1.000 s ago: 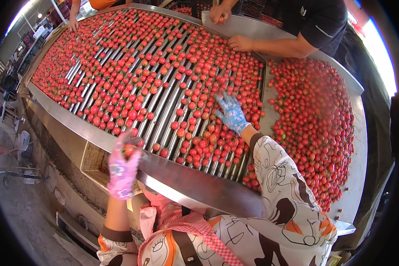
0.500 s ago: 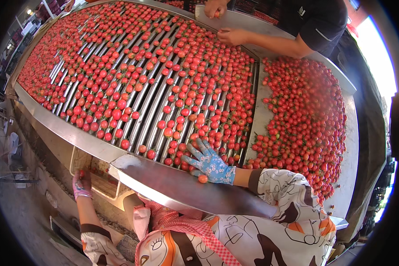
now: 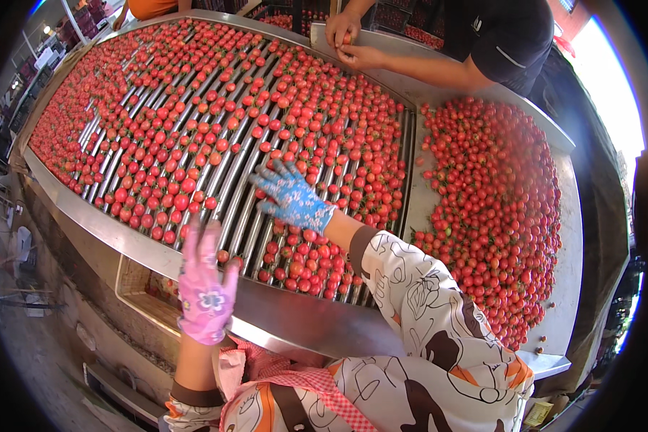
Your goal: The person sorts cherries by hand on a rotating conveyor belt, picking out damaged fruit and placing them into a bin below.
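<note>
A: Where are we?

B: In a cluttered work area, at a long roller table (image 3: 101, 214) edged in metal. Red tomatoes (image 3: 306, 268) cover much of it, many in the dips between steel rollers (image 3: 241, 162), which probably explains the rough rows we see.

A: And the hands among them?

B: The right hand (image 3: 293, 194), gloved in blue, is splayed over rollers and fruit. We see no tomato gripped; what the palm touches is hidden. Spread fingers, we judge, suit covering several at once.

A: The left hand (image 3: 209, 288)?

B: Pink-gloved and slightly blurred, it is over the near metal rim (image 3: 302, 306), fingers extended, grasping nothing we can see. That rim likely stops fruit rolling off.

A: Farther out?

B: A pale crate (image 3: 145, 305) sits under the edge, placed, we think, for easy reach. To the right, a heap of tomatoes (image 3: 489, 205) lies on a metal tray (image 3: 573, 216), with no rollers showing to part them. Opposite, a co-worker's hands (image 3: 360, 57) meet around something small and reddish.
</note>
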`<state>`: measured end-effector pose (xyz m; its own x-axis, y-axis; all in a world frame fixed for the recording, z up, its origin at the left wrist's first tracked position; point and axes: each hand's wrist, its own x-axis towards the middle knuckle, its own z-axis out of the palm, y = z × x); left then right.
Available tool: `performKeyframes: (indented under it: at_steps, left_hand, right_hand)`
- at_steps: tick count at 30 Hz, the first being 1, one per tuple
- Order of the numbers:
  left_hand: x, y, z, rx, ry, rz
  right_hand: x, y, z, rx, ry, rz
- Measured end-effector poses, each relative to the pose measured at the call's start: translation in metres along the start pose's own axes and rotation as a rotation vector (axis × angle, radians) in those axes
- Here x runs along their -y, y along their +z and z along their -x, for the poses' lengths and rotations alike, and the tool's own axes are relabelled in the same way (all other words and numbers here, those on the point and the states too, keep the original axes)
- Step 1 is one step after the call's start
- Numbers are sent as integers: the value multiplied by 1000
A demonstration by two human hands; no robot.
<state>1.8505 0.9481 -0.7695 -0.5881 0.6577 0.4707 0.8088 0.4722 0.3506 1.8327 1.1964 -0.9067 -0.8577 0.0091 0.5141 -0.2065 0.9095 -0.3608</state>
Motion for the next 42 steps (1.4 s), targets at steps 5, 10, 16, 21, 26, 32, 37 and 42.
performKeyframes:
  at_steps: [5,10,16,21,26,32,37,42]
  left_hand:
    - [-13,7,-5,60,-124,22]
    - [-8,13,2,-19,-46,-121]
    - [-18,18,5,88,-117,-62]
    - [-17,27,10,69,-88,-85]
    - [-12,29,15,99,-125,-82]
    - [-17,42,13,90,-89,-81]
    - [-21,39,22,67,-81,-113]
    - [-23,51,23,105,-29,-134]
  right_hand:
    - [-75,-4,7,-215,331,173]
    - [-5,-17,55,17,35,0]
    - [41,-43,168,382,-299,-55]
    - [-20,-72,204,372,-38,102]
    - [-74,-82,195,195,231,253]
    - [-152,-29,178,-118,708,279]
    - [-49,-48,206,211,254,97]
    - [49,-66,242,345,123,-24]
